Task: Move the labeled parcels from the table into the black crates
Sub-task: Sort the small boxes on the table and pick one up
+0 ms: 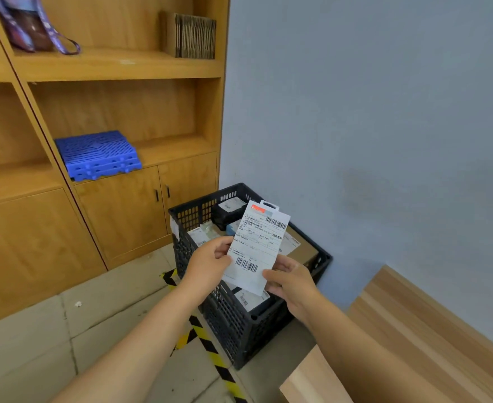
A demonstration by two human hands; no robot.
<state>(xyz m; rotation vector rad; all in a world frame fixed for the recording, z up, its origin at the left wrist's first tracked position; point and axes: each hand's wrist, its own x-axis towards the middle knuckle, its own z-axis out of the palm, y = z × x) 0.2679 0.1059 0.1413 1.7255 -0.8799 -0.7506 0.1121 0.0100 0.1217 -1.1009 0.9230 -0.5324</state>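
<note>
Holding a flat white parcel [258,245] above the black crate [239,324], both hands are sharing the load: the left hand [210,264] is pinching the parcel's left edge between thumb and fingers, and the right hand [293,282] is gripping its lower right corner, thumb lying on the printed label. Each grip is closed on the parcel. The parcel is tilting upright, its barcodes facing the camera. The crate is standing on the floor beside striped tape [210,350], already containing a brown box [300,248] and other labelled packets. The wooden table [399,344] is showing at lower right. Blue trays [98,155] are resting on the shelf [117,65] behind.
</note>
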